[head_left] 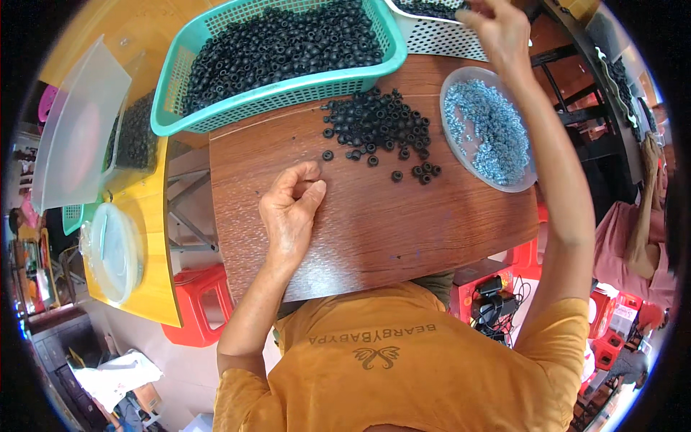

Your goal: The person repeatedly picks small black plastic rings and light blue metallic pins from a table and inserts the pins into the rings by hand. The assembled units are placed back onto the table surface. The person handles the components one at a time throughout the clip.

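My left hand [290,209] rests over the brown table, fingers curled and thumb pressed against the index finger. Whatever may be inside that pinch is hidden. Just beyond it lies a loose heap of small black ring-shaped parts [378,122], a few scattered singly toward me. My right hand [498,32] is raised at the far right above a white perforated basket [439,36], which holds more black parts. Its fingers are bent together over the rim, and their contents cannot be made out. Below that forearm sits a round clear tub [461,155] of small pale-blue metallic pieces [497,137].
A teal basket [288,93] full of black rings stands at the far left of the brown table [403,223]. Left of it, a yellow table [155,245] bears clear plastic boxes. Red stools [198,306] stand beneath. Another person's arm [640,223] shows at far right.
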`<state>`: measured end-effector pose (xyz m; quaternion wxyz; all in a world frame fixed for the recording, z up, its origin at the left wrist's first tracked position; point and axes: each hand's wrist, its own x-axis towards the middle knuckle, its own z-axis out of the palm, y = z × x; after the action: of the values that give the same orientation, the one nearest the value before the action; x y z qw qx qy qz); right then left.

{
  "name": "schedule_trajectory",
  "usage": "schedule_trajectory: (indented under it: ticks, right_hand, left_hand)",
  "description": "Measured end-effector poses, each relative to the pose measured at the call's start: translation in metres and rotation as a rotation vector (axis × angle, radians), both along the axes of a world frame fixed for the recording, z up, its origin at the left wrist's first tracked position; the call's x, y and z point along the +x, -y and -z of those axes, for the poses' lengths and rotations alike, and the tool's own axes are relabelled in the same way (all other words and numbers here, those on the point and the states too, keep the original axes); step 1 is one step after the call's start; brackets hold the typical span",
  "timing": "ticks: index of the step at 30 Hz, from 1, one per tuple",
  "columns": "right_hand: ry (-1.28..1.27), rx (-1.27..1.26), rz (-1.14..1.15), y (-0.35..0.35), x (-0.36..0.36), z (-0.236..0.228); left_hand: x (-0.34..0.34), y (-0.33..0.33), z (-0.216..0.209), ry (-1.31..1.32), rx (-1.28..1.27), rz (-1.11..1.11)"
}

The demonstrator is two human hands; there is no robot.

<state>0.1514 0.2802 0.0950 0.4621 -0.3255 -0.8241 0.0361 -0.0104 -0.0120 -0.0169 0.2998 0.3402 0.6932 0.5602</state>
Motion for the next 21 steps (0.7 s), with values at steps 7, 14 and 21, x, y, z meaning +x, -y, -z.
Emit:
schedule_trajectory:
  ticks: [7, 14, 21]
  right_hand:
    - [0.170, 0.159, 0.260, -0.065, -0.014, -0.008]
    - [0.137, 0.150, -0.145, 0.044, 0.000, 0.032]
    - [0.151, 0.310, -0.275, 0.084, 0.038, 0.047]
  left_hand:
    - [-0.009, -0.017, -0.006, -0.392, -0.057, 0.080]
    - [0.003, -0.043, -0.002, -1.057, 0.118, 0.170]
    - [0.004, -0.048, 0.005, -1.159, 0.122, 0.153]
